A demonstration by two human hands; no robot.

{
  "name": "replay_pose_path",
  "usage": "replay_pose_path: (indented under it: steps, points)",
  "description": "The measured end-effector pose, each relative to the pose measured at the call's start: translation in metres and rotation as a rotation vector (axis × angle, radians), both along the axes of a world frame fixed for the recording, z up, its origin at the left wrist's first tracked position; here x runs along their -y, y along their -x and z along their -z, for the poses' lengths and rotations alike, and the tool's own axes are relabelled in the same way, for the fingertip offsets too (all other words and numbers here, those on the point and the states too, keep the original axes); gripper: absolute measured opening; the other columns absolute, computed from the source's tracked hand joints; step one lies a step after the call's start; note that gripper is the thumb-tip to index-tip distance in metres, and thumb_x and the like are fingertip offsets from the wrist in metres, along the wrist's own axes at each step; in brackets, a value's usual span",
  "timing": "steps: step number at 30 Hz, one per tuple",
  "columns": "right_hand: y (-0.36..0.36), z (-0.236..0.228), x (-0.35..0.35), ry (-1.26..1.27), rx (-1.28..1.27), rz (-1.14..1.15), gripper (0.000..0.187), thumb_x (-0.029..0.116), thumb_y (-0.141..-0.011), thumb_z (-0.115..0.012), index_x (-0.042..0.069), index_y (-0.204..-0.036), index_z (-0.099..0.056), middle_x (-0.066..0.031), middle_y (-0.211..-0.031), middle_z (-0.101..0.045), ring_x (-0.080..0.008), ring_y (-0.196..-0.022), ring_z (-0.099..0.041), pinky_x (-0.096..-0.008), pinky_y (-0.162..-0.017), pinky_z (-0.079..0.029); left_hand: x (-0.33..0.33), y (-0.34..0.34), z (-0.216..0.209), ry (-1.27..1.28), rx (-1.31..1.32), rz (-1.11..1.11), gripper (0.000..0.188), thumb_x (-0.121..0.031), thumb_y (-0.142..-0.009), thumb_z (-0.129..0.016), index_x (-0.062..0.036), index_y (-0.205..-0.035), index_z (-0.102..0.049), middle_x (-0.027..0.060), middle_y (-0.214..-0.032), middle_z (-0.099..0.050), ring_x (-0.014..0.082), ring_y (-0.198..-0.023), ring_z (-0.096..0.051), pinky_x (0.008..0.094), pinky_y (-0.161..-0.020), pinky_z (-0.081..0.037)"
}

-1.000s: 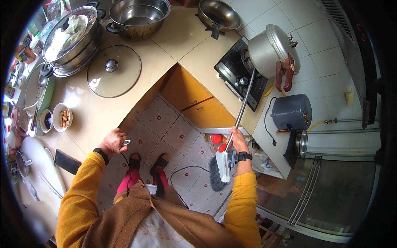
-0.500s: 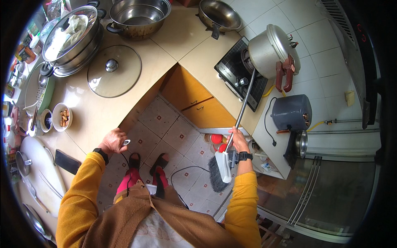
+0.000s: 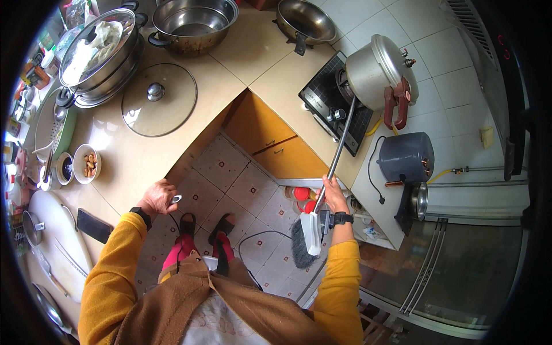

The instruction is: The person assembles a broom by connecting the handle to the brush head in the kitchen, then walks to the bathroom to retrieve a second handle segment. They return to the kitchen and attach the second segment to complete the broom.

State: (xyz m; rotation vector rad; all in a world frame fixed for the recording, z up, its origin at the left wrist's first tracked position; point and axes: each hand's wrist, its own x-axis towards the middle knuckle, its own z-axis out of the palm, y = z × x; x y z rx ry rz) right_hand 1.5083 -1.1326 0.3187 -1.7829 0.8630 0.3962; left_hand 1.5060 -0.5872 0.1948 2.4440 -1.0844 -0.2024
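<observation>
My right hand (image 3: 333, 197) is closed around the metal pole of a broom (image 3: 340, 148). The broom's white head and grey bristles (image 3: 301, 247) show beside my right wrist, over the tiled floor. Its pole slants up across the counter edge and the gas stove (image 3: 330, 102), its far end appearing beside the silver pressure cooker (image 3: 368, 72). My left hand (image 3: 156, 198) is closed in a fist near the left counter's edge. From that fist pokes the pale, rounded end of a handle (image 3: 175, 199); the rest of it is hidden.
A glass lid (image 3: 172, 109), a bowl of brown pieces (image 3: 87, 164), a black phone (image 3: 94, 225) and a white cutting board (image 3: 49, 230) lie on the left counter. Below the right counter, jars with red lids (image 3: 301, 194) stand on a shelf. A cable (image 3: 259, 234) trails over the floor.
The broom's pole and head have shifted very slightly, with small movement of my right hand and forearm. My left hand has stayed in place.
</observation>
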Motion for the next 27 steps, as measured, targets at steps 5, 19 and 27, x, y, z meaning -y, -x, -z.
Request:
replay_pose_path:
  steps: [5, 19, 27]
  points:
    - [0.0003, -0.0054, -0.0024, -0.027, -0.012, 0.009, 0.025, 0.036, -0.098, -0.047, 0.014, -0.107, -0.04, -0.0049, -0.064, -0.053, -0.0152, -0.049, -0.054, -0.0287, -0.045, -0.047, -0.0004, -0.0004, 0.0005, 0.01, 0.006, 0.007, 0.02, -0.028, -0.061, -0.055, -0.0085, -0.06, -0.052, 0.0088, -0.063, -0.053, 0.0284, -0.065, -0.053, 0.0362, -0.071, -0.045]
    - [0.0002, 0.0017, 0.0034, 0.028, 0.077, 0.009, 0.032, 0.031, -0.096, -0.053, 0.01, -0.118, -0.042, -0.006, -0.067, -0.055, -0.0181, -0.053, -0.059, -0.0308, -0.047, -0.051, -0.0002, 0.0008, 0.0003, 0.031, 0.002, -0.008, 0.024, -0.032, -0.061, -0.052, -0.0081, -0.063, -0.052, 0.0096, -0.064, -0.053, 0.0298, -0.066, -0.053, 0.0375, -0.072, -0.044]
    - [-0.0007, -0.0063, 0.0012, -0.007, 0.022, -0.032, 0.036, 0.032, -0.097, -0.051, 0.008, -0.121, -0.041, -0.0065, -0.071, -0.057, -0.0196, -0.055, -0.06, -0.0321, -0.052, -0.052, 0.0001, 0.0012, -0.0002, 0.035, -0.002, -0.016, 0.025, -0.032, -0.059, -0.053, -0.0078, -0.064, -0.054, 0.0098, -0.065, -0.054, 0.0297, -0.067, -0.054, 0.0377, -0.071, -0.045]
